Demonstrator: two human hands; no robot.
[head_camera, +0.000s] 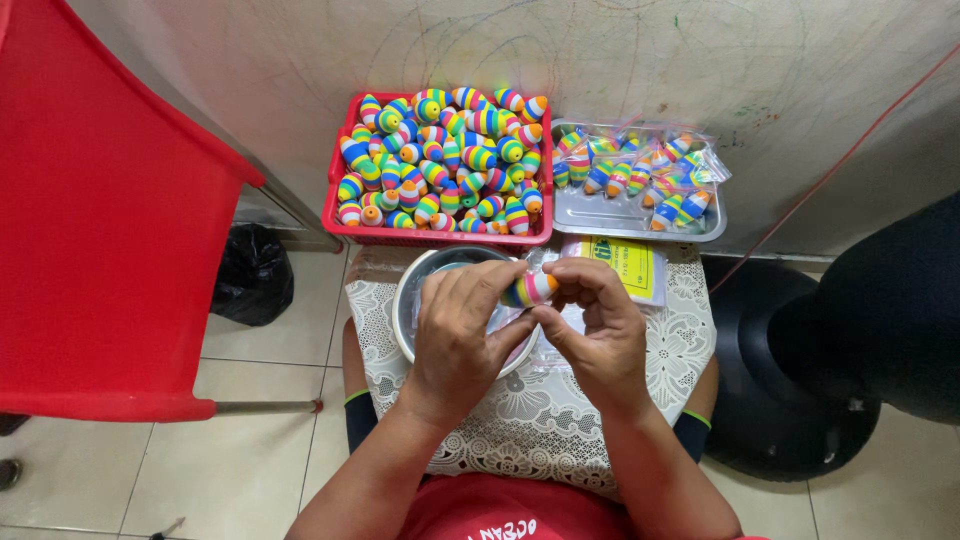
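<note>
A small egg-shaped toy (530, 289) banded in bright rainbow stripes sits pinched between both hands above the person's lap; the left hand (458, 335) closes its fingertips on the toy's left end, the right hand (598, 330) curls thumb and fingers around its right end, both grips tight on it. Just beneath lies a round metal bowl (415, 290) on a white lace cloth (560, 420) spread over the knees. Beyond, a red plastic basket (340, 190) is heaped with like striped toys, and beside it a metal tray (610, 215) carries clear bags of them; a yellow packet (628, 266) lies near the tray's front edge
</note>
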